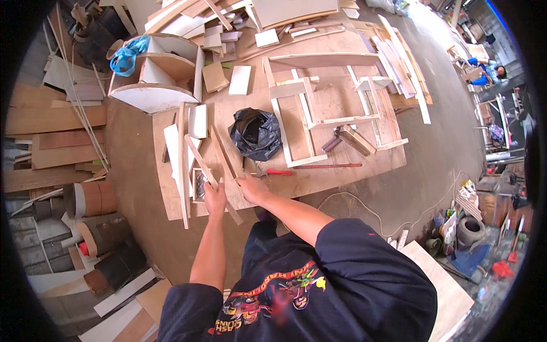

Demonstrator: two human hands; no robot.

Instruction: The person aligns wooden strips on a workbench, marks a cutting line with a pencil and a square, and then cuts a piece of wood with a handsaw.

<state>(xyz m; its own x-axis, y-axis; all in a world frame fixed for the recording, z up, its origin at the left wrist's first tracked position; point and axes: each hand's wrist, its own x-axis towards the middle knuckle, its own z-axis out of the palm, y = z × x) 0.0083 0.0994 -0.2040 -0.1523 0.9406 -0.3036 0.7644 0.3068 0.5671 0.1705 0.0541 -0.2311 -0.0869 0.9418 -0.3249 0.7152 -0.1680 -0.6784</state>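
My left hand is closed around a narrow wooden strip, which slants across the near left part of the plywood work surface. Beside it, my right hand grips the near end of a second wooden strip, its fingers partly hidden. A small open box with dark contents lies just left of my left hand. Past my right hand is a tool with a red handle. A crumpled black plastic bag, its mouth open, stands beyond both hands.
A wooden frame lies right of the bag. At the far left stands a curved shelf unit with a blue cloth on it. Offcuts are piled behind. A cable trails over the floor; a person is far right.
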